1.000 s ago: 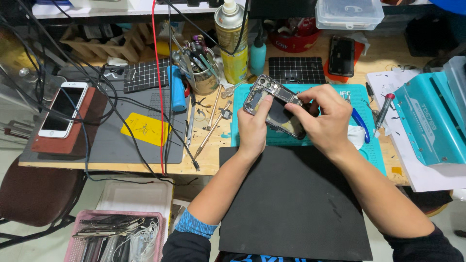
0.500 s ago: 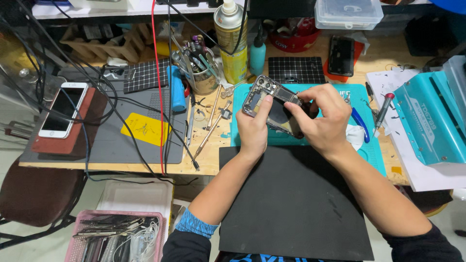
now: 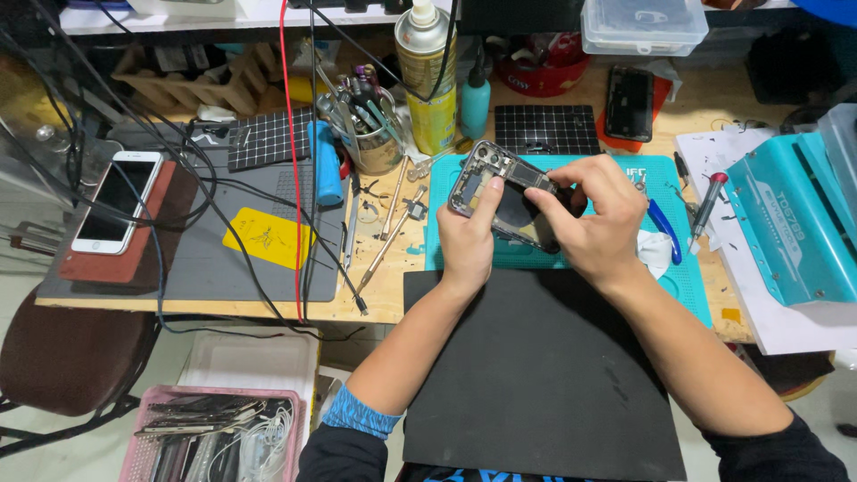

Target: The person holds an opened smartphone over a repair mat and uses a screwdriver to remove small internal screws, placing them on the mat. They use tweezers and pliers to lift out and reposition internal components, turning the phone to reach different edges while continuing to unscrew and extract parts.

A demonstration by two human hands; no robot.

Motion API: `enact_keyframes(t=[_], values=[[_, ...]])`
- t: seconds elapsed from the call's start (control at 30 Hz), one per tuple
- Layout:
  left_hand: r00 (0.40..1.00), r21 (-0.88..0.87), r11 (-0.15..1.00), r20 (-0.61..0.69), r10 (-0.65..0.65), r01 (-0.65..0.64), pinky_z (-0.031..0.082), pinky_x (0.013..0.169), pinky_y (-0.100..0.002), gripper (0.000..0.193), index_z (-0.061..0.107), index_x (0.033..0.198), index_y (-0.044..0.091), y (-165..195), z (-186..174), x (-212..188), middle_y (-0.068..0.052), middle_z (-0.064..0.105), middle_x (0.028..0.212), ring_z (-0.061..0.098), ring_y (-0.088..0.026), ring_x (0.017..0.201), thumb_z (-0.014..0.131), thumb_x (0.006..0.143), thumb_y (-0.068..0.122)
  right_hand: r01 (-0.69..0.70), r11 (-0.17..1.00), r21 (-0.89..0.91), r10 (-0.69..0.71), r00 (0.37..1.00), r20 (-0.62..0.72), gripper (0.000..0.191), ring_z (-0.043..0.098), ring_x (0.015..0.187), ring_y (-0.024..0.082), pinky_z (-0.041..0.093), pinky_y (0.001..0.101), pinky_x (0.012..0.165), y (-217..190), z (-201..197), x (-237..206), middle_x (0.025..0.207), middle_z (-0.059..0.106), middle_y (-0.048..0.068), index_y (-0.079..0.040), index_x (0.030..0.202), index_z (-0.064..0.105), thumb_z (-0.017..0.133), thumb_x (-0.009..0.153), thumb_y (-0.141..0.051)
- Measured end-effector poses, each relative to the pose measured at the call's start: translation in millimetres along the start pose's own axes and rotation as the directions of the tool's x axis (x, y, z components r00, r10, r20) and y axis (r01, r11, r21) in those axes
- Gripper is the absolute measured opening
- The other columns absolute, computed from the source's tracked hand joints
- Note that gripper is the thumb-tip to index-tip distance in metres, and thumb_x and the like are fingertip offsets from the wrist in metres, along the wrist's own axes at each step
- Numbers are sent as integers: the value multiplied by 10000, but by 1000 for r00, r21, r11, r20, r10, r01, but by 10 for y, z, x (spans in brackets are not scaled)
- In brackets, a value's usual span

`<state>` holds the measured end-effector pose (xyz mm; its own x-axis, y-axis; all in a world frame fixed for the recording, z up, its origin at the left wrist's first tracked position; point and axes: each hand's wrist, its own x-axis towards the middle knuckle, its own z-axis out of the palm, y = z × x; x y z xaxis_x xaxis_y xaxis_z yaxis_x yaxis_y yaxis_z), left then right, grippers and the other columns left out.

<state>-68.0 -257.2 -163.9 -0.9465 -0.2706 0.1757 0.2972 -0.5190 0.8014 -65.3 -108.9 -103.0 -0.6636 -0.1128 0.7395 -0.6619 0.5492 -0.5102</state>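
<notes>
Dark metal and bare circuitry: that's the opened phone body (image 3: 500, 198) clamped between both my hands, tilted above the teal work mat (image 3: 446, 245). My left hand (image 3: 466, 236) grasps its near-left edge, thumb pressed up along the frame. My right hand (image 3: 594, 219) wraps the right end, fingertips (image 3: 546, 203) pinching down onto the inside. Just below my wrists lies a black mat (image 3: 536, 375). Right of my right hand rest a white cloth (image 3: 656, 250) and blue-handled pliers (image 3: 665, 230). Left of my left hand, loose tools (image 3: 393, 228) lie on the wooden bench, a tool cup (image 3: 370, 143) beyond them. Far left, a white phone (image 3: 116, 201) lies well apart.
</notes>
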Motion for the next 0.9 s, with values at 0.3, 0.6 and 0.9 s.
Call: enact_keyframes(t=[0.3, 0.6, 0.9], values=[[1000, 162, 987, 7, 17, -18, 478, 683, -225, 154, 734, 1006, -5, -20, -41, 26, 24, 693, 906, 581, -38, 794, 696, 1004, 144, 71, 994, -87, -71, 997, 10, 248, 616, 747, 195, 485, 307, 629, 39, 4, 16, 918, 672, 95, -12, 937, 716, 922, 840, -109], [1000, 218, 976, 20, 3, -8, 480, 663, -241, 139, 742, 995, -19, 12, -4, -3, 4, 703, 893, 591, -52, 768, 718, 988, 118, 108, 987, -117, -105, 994, 30, 256, 627, 791, 214, 493, 327, 653, 86, -31, -11, 920, 667, 87, -28, 935, 720, 928, 841, -146], [996, -112, 990, 50, -76, 81, 553, 834, -277, 154, 713, 1101, -31, 14, 21, 54, -68, 735, 1045, 686, -118, 918, 727, 954, 15, 100, 991, -89, -94, 993, 78, 308, 630, 831, 223, 515, 331, 702, 76, -104, 26, 979, 619, 94, -43, 1028, 740, 914, 796, -148]])
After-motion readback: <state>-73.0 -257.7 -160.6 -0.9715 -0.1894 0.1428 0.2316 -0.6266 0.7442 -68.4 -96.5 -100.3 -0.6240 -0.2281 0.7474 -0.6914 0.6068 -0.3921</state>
